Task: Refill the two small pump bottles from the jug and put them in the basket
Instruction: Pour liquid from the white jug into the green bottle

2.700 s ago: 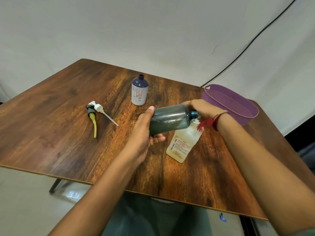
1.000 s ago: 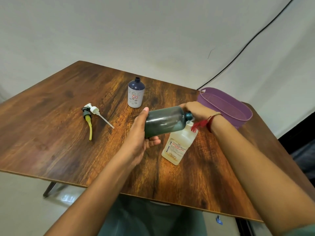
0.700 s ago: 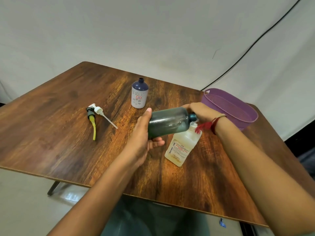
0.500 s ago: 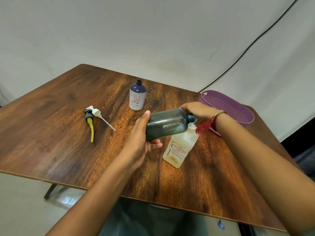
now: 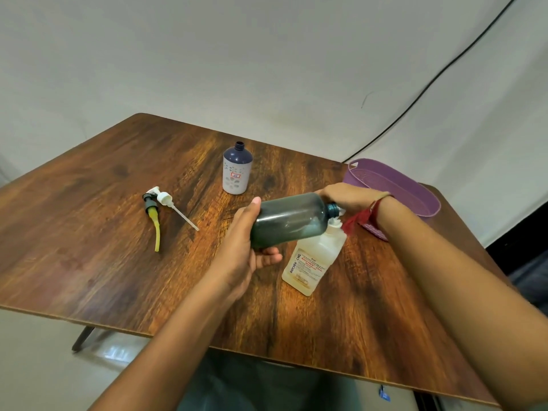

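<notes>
The dark green translucent plastic bottle [image 5: 287,219] lies almost level in the air over the middle of the brown wood-grain table [image 5: 89,232], its uncapped neck pointing to 3 o'clock. The left hand [image 5: 243,247] grips its base end, thumb up over the top and fingers curled beneath.

Directly under that neck stands the pale yellowish rectangular plastic bottle [image 5: 314,262] with a printed label; its open mouth sits just below the dark bottle's mouth. The right hand [image 5: 344,195] is at the two necks, wearing a red thread wristband [image 5: 364,215]. Its fingers are hidden behind the bottles, so I cannot tell what it grasps.

At 11 o'clock from the dark bottle, the round navy-and-white plastic bottle [image 5: 237,170] stands upright and uncapped, apart from the hands. Farther out at 9 o'clock two pump heads lie side by side, touching: the white pump head [image 5: 164,198] with a thin straight tube, and the black pump head [image 5: 149,203] with a curved yellow tube.

At 2 o'clock, behind the right wrist, the purple oval plastic basket [image 5: 415,191] sits at the table's edge. A black cable [image 5: 430,84] runs down the white wall beyond it.
</notes>
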